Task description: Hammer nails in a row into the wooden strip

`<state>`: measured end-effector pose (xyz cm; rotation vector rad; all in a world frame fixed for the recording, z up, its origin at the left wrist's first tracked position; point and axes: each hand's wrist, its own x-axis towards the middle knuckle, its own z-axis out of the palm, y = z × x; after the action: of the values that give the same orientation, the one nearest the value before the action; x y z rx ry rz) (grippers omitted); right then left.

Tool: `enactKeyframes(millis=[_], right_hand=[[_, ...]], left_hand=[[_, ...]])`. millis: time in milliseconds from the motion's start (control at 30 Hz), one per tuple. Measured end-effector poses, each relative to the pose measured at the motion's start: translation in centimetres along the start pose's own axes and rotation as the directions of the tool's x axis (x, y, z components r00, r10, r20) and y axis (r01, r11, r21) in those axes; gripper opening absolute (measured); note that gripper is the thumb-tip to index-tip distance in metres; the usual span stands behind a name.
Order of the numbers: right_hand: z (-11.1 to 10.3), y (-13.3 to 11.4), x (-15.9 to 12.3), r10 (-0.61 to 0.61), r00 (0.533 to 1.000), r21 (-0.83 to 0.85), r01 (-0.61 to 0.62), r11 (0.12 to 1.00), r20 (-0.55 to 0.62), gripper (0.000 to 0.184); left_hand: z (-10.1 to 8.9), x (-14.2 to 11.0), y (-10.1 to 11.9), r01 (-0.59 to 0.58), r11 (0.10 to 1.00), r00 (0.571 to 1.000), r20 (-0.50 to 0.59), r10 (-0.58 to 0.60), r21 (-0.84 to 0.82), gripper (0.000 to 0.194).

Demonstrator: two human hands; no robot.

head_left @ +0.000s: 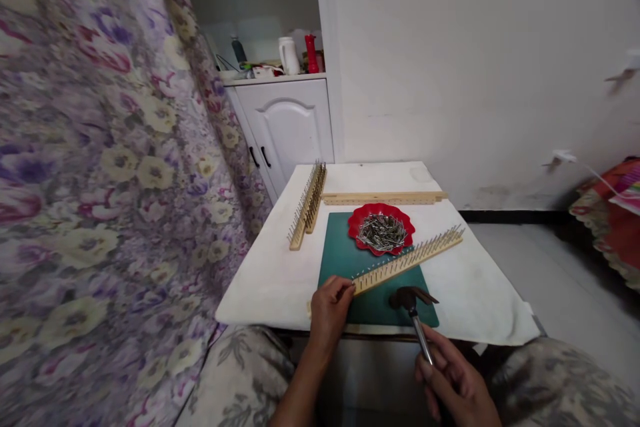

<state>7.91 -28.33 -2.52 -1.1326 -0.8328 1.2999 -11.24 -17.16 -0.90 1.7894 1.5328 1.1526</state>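
My left hand (331,303) is closed in a pinch at the near end of a wooden strip (434,250) that carries rows of upright nails. Whether a nail sits between those fingertips is too small to make out. The strip lies slantwise across a green mat (336,247). In my right hand (450,377) is a claw hammer (414,307), gripped by its metal shaft, its dark head over the mat's near right corner. Just behind the strip stands a red scalloped dish (354,221) with a heap of loose nails (383,232) in it.
Two nail-studded strips (306,210) lie at the table's left side. Plain wooden strips (385,198) lie along the back. A white cloth (270,280) covers the table. A floral curtain (115,180) hangs at left, and a white cabinet (290,120) stands behind.
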Motion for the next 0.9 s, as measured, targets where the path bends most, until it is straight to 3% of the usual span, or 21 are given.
enactKeyframes(millis=[167,233,333,567,900], right_hand=[[0.4,-1.7,0.3,0.030,0.991,-0.064,-0.022,0.998,0.128,0.052],[1.0,-2.7,0.6,0.038,0.973,-0.093,-0.017,0.996,0.226,0.051],[2.4,-4.1,1.1,0.042,0.957,-0.129,-0.005,0.992,0.286,0.048],[5.3,-5.1,2.4,0.030,0.948,-0.176,0.027,0.984,0.317,0.046],[5.4,-5.4,2.4,0.060,0.947,-0.237,0.017,0.971,0.314,0.048]], left_hand=[[0.0,0.0,0.0,-0.019,1.000,1.000,0.017,0.019,0.004,0.017],[0.0,0.0,0.0,-0.020,1.000,1.000,0.017,0.020,0.002,0.017],[0.0,0.0,0.2,-0.008,1.000,1.000,0.021,0.008,-0.003,0.016],[-0.1,0.0,0.1,0.013,1.000,1.000,0.022,-0.014,0.019,0.015],[0.1,-0.1,-0.4,-0.002,1.000,1.000,0.016,0.002,0.026,0.015]])
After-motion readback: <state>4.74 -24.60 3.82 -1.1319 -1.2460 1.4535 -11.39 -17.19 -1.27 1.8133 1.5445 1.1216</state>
